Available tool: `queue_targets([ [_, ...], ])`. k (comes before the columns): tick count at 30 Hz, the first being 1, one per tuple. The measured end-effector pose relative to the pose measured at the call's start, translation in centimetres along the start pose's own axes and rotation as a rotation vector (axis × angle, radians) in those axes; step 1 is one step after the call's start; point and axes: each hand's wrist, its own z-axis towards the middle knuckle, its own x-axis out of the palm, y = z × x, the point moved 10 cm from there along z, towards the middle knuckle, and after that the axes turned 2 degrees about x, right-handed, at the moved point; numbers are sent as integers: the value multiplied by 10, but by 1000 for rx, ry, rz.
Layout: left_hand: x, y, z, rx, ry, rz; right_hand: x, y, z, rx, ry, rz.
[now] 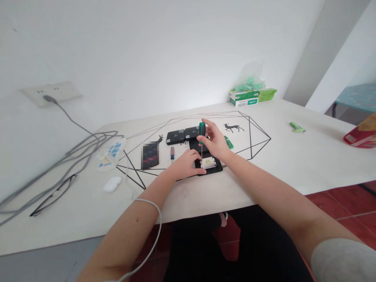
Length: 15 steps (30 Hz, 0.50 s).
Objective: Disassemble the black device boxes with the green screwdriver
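In my right hand (pixel 216 141) is a screwdriver (pixel 202 131) with a green and black handle, held upright, its shaft pointing down at an opened black device case (pixel 217 167). A pale rectangular part with a yellowish patch lies inside that case. My left hand (pixel 189 164) rests at the case's left side, thumb along the near edge and fingers by the screwdriver's tip. Whether the tip sits on a screw is too small to tell. Just behind are two closed black boxes (pixel 175 137). A second screwdriver (pixel 172 153), with a reddish and blue handle, lies to the left.
A green circuit board (pixel 228 142) lies right of my right hand. Leftward are a blurred dark object (pixel 149 154), a white earphone case (pixel 112 184), a power strip (pixel 113 154), glasses (pixel 54 195) and grey cables. Small boxes (pixel 243 98) stand against the wall; a red bag (pixel 360 135) is far right.
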Motion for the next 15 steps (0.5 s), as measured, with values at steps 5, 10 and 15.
queue_targets([
  [5,-6,9,0,6,-25,-22,9,7,-8,-53,25,-170],
  [10,-9,13,-5,1,2,3,21,10,-12,-76,100,-253],
  [15,-6,9,-7,0,12,3,22,12,-14,-71,111,-231],
])
